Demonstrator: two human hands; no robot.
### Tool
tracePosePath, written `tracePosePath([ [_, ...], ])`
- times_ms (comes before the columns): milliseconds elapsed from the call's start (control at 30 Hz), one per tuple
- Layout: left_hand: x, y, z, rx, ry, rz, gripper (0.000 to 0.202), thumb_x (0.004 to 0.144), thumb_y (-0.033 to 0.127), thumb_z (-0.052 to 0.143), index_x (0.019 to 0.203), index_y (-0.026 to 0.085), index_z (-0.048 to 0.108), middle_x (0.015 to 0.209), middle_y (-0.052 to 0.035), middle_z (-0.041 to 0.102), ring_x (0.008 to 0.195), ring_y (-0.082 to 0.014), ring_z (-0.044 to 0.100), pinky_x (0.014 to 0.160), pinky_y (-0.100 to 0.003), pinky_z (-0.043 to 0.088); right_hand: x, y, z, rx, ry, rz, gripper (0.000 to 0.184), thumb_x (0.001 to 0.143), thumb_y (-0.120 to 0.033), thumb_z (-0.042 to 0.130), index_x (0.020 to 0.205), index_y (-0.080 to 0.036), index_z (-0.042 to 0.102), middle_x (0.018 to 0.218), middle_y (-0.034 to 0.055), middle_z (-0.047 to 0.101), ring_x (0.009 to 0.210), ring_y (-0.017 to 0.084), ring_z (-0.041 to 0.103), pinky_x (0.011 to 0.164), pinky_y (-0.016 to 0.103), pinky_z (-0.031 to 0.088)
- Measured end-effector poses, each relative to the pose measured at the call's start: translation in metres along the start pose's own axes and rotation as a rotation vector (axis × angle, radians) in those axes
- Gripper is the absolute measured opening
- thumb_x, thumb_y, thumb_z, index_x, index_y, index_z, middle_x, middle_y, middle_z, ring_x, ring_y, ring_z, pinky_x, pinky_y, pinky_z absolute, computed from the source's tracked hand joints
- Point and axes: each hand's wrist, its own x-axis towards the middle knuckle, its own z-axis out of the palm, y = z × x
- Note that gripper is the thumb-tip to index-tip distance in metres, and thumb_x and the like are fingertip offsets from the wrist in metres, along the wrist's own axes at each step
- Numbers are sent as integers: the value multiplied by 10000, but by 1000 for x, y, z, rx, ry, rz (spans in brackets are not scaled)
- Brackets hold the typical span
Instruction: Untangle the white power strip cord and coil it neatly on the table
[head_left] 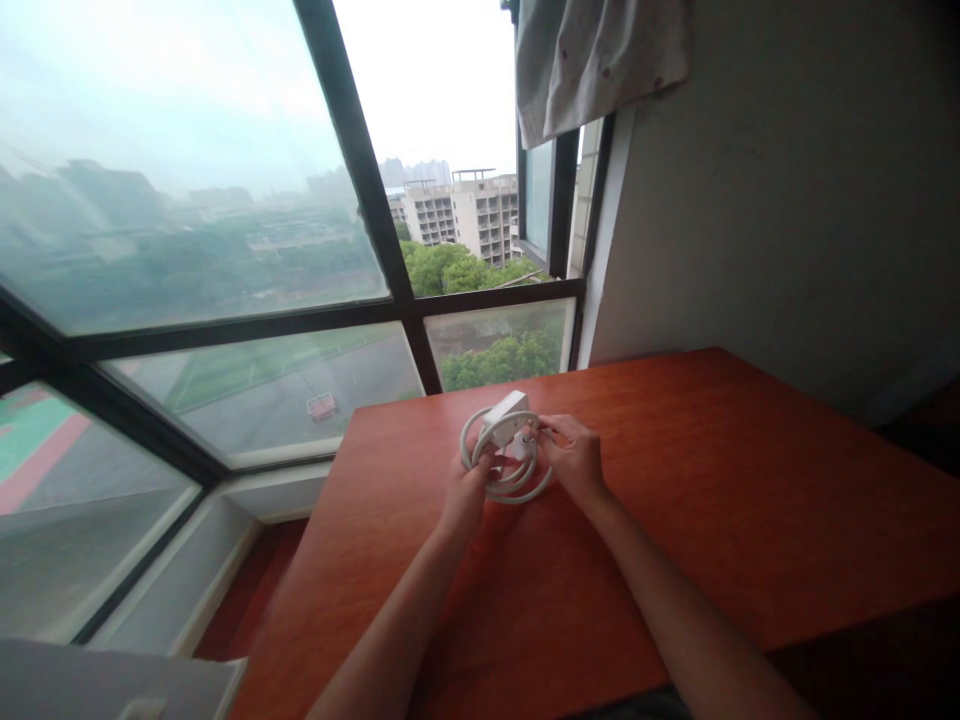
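A white power strip [506,417] with its white cable [517,485] coiled in loops lies on the reddish-brown wooden table [750,480] near the far edge. My left hand [466,492] grips the near left side of the coil, fingers curled round it. My right hand [574,456] pinches the cable end beside the strip, fingers closed. Both forearms reach in from the bottom of the view.
A large window with dark frames [375,200] runs along the table's left and far sides, with a low sill [277,490] below. A grey wall [787,180] stands on the right. A cloth curtain [600,55] hangs at the top.
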Motion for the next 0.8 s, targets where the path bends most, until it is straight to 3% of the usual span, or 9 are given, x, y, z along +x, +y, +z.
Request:
tracePosePath([
  [100,2,0,-1,-5,34,-7,410,718,393,734,1021,134,637,878,-83,705,692,-177,663,531,-208,440,-1,-6,2,183,-76,67,141,840,-294,623,924,-214,703,889,41,721,801,194,661,726,306,519],
  [200,4,0,-4,-22,32,-9,398,722,364,725,1035,132,639,1021,-117,702,686,-152,645,521,-203,439,2,-11,-3,262,-105,118,133,841,-304,616,909,-203,670,862,33,697,767,180,655,690,288,528],
  [467,3,7,-6,-16,-56,18,442,696,205,718,1127,153,631,1129,-119,688,659,-115,610,545,-197,456,19,3,-42,-223,65,-132,218,932,-284,472,1022,-220,660,969,72,639,933,216,590,846,353,479],
  [633,1,15,-2,-192,-65,-55,471,666,199,739,1120,152,624,1098,-121,693,769,-196,676,627,-265,530,21,35,-59,-435,50,-102,262,934,-271,448,1063,-208,667,1002,88,642,932,224,587,844,343,470],
  [800,4,17,-4,-352,-52,-121,502,653,118,686,1145,167,598,1151,-118,672,915,-251,683,730,-349,572,22,65,-77,-634,111,-17,241,898,-243,489,992,-184,703,984,101,646,915,239,554,834,345,444],
])
